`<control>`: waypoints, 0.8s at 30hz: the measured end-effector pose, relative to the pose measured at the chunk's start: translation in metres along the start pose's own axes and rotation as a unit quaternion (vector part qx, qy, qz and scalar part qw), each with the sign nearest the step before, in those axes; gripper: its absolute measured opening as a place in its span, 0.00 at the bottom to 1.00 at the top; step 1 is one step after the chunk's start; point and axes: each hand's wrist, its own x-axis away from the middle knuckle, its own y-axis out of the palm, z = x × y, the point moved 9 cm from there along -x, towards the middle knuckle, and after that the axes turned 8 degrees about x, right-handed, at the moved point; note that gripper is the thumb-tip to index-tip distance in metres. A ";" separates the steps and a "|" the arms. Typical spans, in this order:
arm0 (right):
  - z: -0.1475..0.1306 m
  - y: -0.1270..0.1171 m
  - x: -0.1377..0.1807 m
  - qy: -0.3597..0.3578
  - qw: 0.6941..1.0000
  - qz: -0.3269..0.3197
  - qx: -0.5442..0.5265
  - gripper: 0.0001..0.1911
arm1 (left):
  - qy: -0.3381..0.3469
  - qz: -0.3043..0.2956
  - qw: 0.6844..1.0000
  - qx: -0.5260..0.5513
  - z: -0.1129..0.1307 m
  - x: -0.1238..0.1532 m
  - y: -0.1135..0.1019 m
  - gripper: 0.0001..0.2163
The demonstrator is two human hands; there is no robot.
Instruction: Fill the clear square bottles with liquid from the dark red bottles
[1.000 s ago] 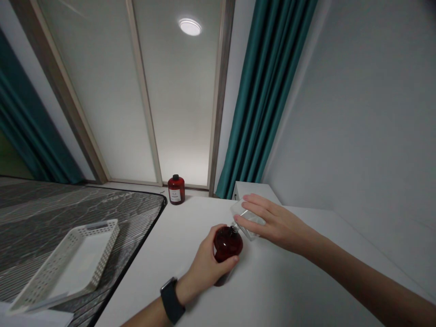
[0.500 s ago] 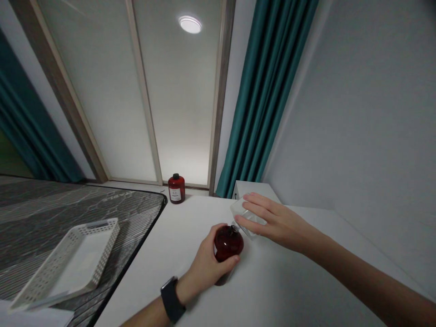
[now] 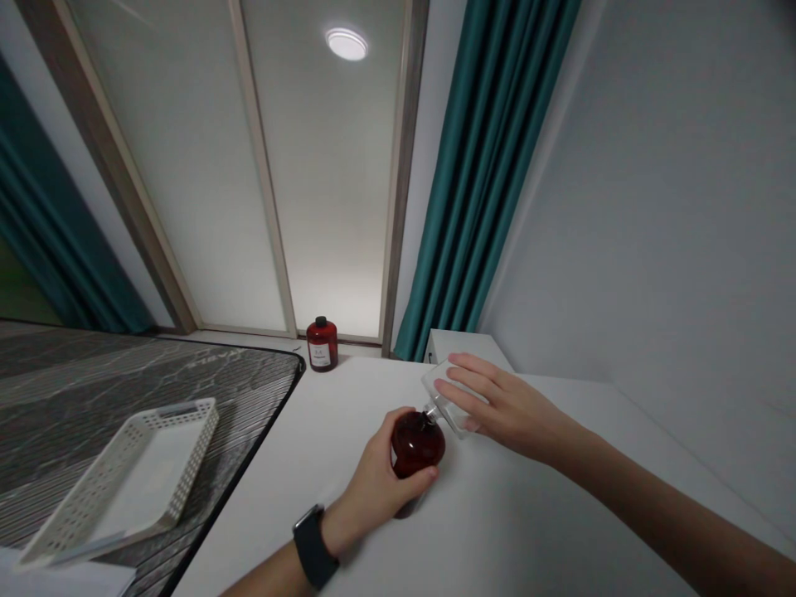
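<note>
My left hand (image 3: 385,477), below a dark watch, is wrapped round a dark red-brown bottle (image 3: 419,444) over the white tabletop (image 3: 497,522). A clear glass bottle (image 3: 457,410) is tipped toward it, its narrow neck resting at or just over the mouth of the red-brown bottle. My right hand (image 3: 491,402) grips the clear bottle from the right, fingers across its side. Whether liquid passes between the two cannot be made out.
A second red-brown bottle (image 3: 322,347) with a black cap and white label stands at the table's back edge. To the left, a white perforated basket (image 3: 199,439) sits on a grey patterned surface (image 3: 249,373). Behind the table are a white cabinet (image 3: 469,344) and a green curtain (image 3: 478,191).
My right hand and the clear bottle have shifted very slightly right, and more of the bottle's neck shows. My left hand and the red-brown bottle have hardly moved.
</note>
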 end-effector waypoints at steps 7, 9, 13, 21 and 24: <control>0.004 0.010 0.008 0.056 0.996 -0.032 -0.065 0.44 | -0.003 0.004 1.000 -0.022 -0.001 -0.002 0.000 0.32; 0.006 0.012 0.010 0.074 0.993 -0.037 -0.081 0.44 | -0.004 0.001 1.000 -0.023 -0.002 -0.003 0.000 0.32; 0.010 0.017 0.018 0.122 0.987 -0.032 -0.103 0.44 | -0.001 -0.005 1.000 -0.022 -0.003 -0.004 0.000 0.31; 0.023 0.041 0.062 0.343 0.914 0.034 -0.213 0.40 | -0.011 -0.001 1.000 -0.024 -0.005 -0.004 -0.004 0.31; 0.016 0.068 0.086 0.432 0.849 0.070 -0.297 0.37 | -0.018 0.003 0.999 -0.034 -0.004 -0.005 -0.005 0.30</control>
